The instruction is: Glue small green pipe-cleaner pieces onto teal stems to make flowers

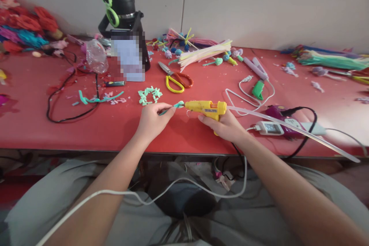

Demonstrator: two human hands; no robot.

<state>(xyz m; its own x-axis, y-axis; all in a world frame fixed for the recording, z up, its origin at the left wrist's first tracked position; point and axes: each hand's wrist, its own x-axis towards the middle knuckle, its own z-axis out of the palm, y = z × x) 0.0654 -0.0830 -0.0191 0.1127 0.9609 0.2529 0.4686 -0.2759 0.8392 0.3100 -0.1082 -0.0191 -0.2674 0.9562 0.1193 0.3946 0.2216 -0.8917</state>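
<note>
The left hand (154, 117) pinches a small green stem (170, 109) over the front of the red counter (121, 138), while the right hand (227, 126) grips a yellow glue gun (206, 108), its nozzle at the stem's tip. Pale green snippets (150, 95) lie just beyond the left hand, with scissors (175, 78) near them.

Yellow glue gun (206, 108) meeting a small green piece (179, 104)
The gun lies roughly level above the red worktop (115, 134), nozzle pointing left at the green piece's pale tip, a long translucent glue stick (291, 127) trailing from its back.
</note>
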